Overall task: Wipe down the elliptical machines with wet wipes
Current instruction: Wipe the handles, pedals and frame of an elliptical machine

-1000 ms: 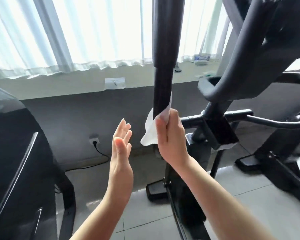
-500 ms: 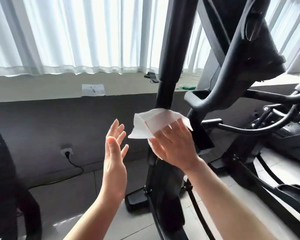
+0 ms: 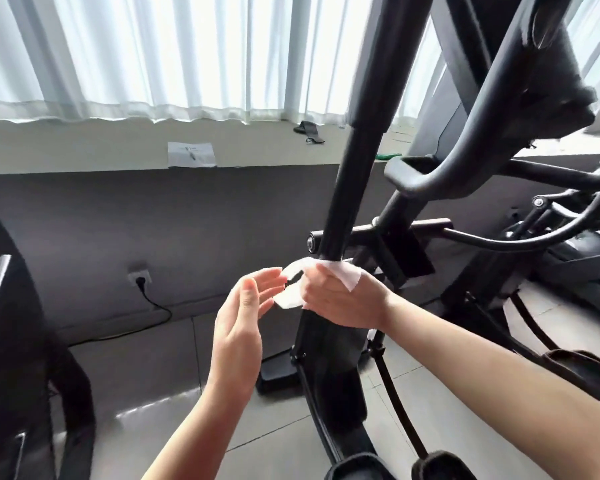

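Note:
A black elliptical machine fills the right half of the view, its upright pole rising through the middle. My right hand grips the lower end of that pole with a white wet wipe wrapped around it; a loose flap of the wipe hangs out to the left. My left hand is open, palm toward the pole, its fingertips right at the loose flap.
A second dark machine stands at the left edge. Behind runs a grey low wall with a socket and cable, topped by a sill holding a paper sheet and a dark strap. White curtains hang above. The floor is tiled.
My right hand with the wipe has slid down the pole and closed around it again. My left hand has moved in toward the wipe's loose flap. The camera has tilted and shifted.

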